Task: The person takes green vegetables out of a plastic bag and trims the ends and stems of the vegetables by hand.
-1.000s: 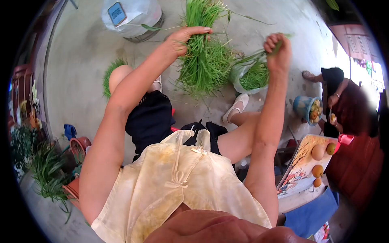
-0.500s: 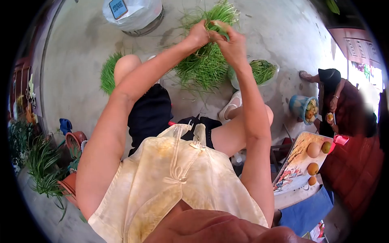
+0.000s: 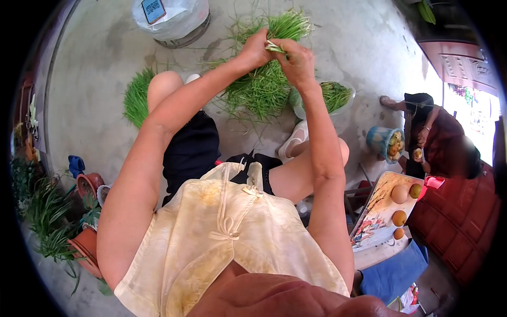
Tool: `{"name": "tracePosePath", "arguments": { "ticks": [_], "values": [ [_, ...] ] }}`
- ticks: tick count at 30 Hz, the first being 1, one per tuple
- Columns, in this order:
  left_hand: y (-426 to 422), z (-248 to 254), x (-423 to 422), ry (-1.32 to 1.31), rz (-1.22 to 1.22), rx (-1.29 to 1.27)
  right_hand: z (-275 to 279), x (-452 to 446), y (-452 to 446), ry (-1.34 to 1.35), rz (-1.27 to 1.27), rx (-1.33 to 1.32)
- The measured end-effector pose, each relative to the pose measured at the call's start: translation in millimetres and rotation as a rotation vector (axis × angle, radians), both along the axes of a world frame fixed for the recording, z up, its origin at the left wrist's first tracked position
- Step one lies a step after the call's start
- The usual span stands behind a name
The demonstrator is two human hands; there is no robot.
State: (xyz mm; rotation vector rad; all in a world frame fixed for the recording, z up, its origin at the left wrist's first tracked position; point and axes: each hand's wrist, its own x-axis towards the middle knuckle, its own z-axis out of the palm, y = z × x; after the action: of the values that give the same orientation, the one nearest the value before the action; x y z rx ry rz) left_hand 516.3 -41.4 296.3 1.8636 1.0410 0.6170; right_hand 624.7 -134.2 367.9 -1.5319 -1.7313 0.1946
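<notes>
My left hand (image 3: 256, 50) is closed on part of a bundle of long green stalks (image 3: 288, 25) whose ends fan out beyond it. Close beside it, my right hand (image 3: 297, 62) is pinched on a few stalks with pale ends (image 3: 274, 47). Below both hands a loose heap of green stalks (image 3: 261, 95) lies on the floor. To its right stands a clear plastic bag (image 3: 346, 101) holding more greens. Another green pile (image 3: 137, 99) lies left of my knee.
A phone (image 3: 153, 10) lies on a plastic-covered tub (image 3: 179, 26). At right another person (image 3: 435, 132) sits by a blue bucket (image 3: 377, 140). Round fruits (image 3: 400, 194) sit on a patterned board (image 3: 374, 216). Potted plants (image 3: 88, 245) stand at left.
My right hand, far out to the right one second ago, has come in beside my left hand. The bundle has tilted toward the right. The view has shifted slightly.
</notes>
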Motion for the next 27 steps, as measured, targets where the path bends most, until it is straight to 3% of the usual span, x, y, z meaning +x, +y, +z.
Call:
{"name": "tracePosePath", "arguments": {
  "ticks": [1,3,6,8,11,13,15,17,19,21,22,25,26,27],
  "values": [
    [-8.1,25.0,-5.6,0.139,-0.046,0.058,1.7,-1.8,0.2,0.029,-0.021,-0.001],
    [-11.9,27.0,-4.6,0.150,-0.005,0.030,4.6,-5.1,0.2,0.090,-0.064,-0.005],
    [-13.9,26.9,-6.9,0.151,0.046,0.041,9.4,7.9,5.4,0.267,-0.121,0.205],
    [-12.6,21.2,-9.4,0.161,0.085,0.027,30.4,17.8,1.2,0.688,-0.149,0.234],
    [1.7,-7.6,-16.0,0.196,0.146,-0.030,66.7,46.1,-8.3,0.768,-0.466,0.327],
    [13.6,-35.7,-25.4,0.204,0.191,-0.043,85.0,78.7,-15.3,0.876,-0.487,0.487],
    [19.5,-39.4,-39.2,0.132,0.244,-0.211,101.8,99.7,-26.1,0.814,-0.528,0.600],
    [31.3,-54.0,-52.1,0.001,0.282,-0.344,101.7,114.9,-34.9,0.835,-0.518,0.555],
    [47.6,-85.3,-57.7,-0.182,0.300,-0.437,79.1,129.9,-31.3,0.833,-0.613,0.321],
    [41.0,-35.6,-63.1,-0.334,0.280,-0.612,34.5,142.2,-17.2,0.445,-0.725,-0.176],
    [42.1,-25.8,-64.0,-0.389,0.296,-0.638,18.4,128.0,-12.2,0.408,-0.592,-0.432],
    [44.5,2.4,-68.1,-0.542,0.265,-0.671,-112.7,94.1,6.4,0.058,-0.205,-0.913],
    [45.3,12.9,-68.2,-0.591,0.237,-0.674,-146.2,73.9,2.7,-0.189,-0.082,-1.028],
    [43.3,28.4,-67.9,-0.622,0.204,-0.725,-154.7,51.8,-4.2,-0.255,0.011,-1.069]
  ]
}}
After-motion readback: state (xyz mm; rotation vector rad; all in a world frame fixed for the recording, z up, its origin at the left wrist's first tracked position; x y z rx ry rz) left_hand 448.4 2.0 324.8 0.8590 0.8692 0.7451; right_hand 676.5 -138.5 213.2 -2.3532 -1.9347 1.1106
